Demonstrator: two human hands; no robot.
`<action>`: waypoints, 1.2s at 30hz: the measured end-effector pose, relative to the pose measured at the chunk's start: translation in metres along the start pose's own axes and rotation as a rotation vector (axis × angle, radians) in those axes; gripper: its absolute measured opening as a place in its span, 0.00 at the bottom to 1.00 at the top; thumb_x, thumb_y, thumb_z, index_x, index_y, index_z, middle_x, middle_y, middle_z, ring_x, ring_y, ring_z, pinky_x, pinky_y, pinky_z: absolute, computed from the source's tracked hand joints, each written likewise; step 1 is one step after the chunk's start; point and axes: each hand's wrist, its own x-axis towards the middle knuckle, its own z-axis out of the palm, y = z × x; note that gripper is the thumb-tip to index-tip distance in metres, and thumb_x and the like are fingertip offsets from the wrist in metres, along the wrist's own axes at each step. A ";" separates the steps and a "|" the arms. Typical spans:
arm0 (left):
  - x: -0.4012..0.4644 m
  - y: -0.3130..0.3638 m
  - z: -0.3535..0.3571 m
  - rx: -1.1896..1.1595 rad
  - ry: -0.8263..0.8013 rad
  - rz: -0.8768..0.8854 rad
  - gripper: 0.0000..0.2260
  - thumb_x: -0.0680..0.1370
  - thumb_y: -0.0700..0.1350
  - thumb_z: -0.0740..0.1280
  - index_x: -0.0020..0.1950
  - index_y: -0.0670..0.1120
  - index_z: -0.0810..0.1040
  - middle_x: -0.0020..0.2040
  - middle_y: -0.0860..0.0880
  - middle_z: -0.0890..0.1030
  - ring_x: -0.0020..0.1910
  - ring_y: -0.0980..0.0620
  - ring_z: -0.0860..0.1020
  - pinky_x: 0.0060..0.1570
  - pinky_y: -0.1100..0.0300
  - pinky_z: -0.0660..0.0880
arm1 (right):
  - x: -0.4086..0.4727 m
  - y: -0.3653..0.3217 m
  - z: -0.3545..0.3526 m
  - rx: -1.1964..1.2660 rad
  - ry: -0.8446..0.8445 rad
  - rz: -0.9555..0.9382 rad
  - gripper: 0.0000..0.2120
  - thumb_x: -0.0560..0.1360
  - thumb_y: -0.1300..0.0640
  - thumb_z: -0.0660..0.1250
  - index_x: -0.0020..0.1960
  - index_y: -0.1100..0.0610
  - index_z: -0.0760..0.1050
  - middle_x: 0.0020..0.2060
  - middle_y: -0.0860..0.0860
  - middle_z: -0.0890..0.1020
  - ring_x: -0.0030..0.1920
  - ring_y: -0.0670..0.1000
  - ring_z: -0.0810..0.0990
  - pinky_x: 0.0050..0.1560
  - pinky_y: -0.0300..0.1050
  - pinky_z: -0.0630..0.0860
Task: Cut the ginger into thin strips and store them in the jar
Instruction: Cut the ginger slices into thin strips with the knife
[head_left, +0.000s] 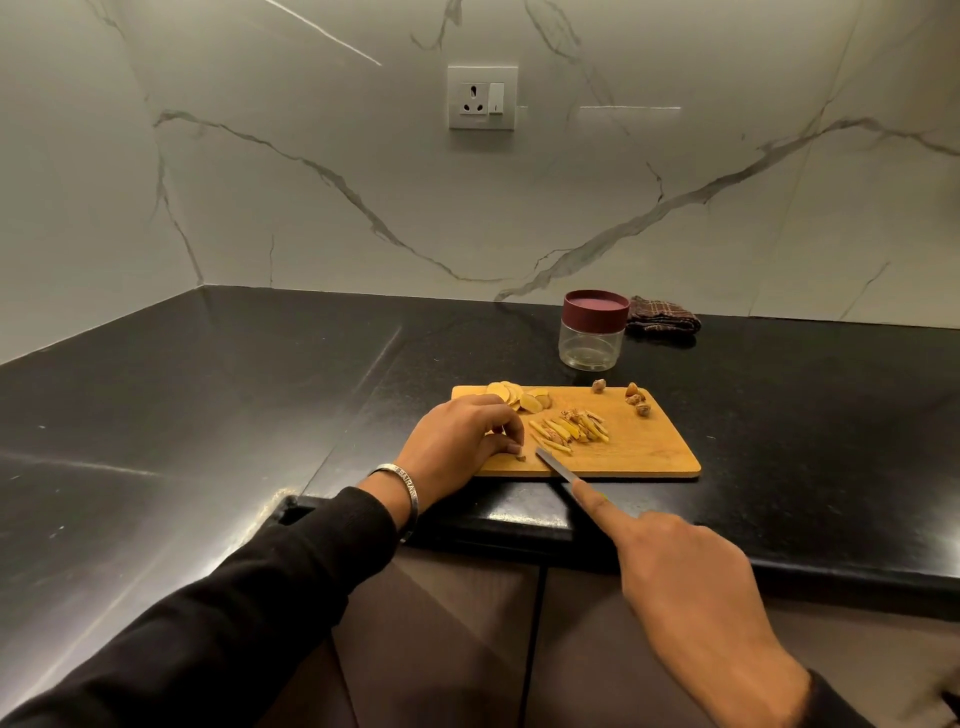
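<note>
Right, from my seat I see the board (639, 449) lying at the front edge of the black counter (208, 415); my left hand (457, 441) sits on the board's near-left corner, fingers curled down, fingertips pinching a small ginger piece (520, 457) against the wood; my right hand (691, 582) grips the knife (558, 468) from the near side, forefinger stretched along the spine, the other fingers wrapped under where I cannot see the handle; the blade tip rests on the board just right of that small piece. Cut strips (569, 430) lie in a loose heap near the board's middle, just beyond the blade; round slices (511, 395) are fanned along the far-left edge, partly behind my left knuckles; a few brown knobbly scraps (638, 400) sit at the far-right corner, apart from the strips. Beyond the board stands the jar (592, 332), clear, upright, its maroon lid on; nothing shows inside it; a folded checked cloth (661, 315) lies just beside it on the right, against the marble wall (311, 208); a socket (482, 97) is set in that wall above.
</note>
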 end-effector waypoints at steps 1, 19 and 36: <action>0.000 0.000 0.000 -0.001 -0.007 0.005 0.04 0.78 0.46 0.71 0.51 0.53 0.84 0.52 0.56 0.81 0.49 0.57 0.77 0.49 0.54 0.78 | 0.001 0.001 0.002 0.004 0.004 0.011 0.36 0.83 0.60 0.51 0.78 0.35 0.34 0.43 0.48 0.70 0.39 0.52 0.68 0.32 0.44 0.61; -0.001 -0.003 0.000 -0.103 0.060 -0.070 0.03 0.76 0.43 0.73 0.48 0.51 0.82 0.45 0.57 0.83 0.45 0.60 0.78 0.46 0.68 0.73 | -0.005 -0.002 0.004 0.307 0.076 -0.023 0.29 0.85 0.47 0.48 0.77 0.32 0.35 0.37 0.48 0.76 0.34 0.50 0.72 0.35 0.46 0.66; 0.001 -0.006 0.002 -0.085 0.119 -0.094 0.07 0.80 0.38 0.65 0.52 0.50 0.75 0.49 0.54 0.78 0.46 0.56 0.76 0.47 0.59 0.75 | 0.014 -0.020 0.001 0.208 0.050 -0.092 0.27 0.85 0.45 0.48 0.80 0.38 0.39 0.35 0.47 0.69 0.33 0.46 0.67 0.33 0.43 0.61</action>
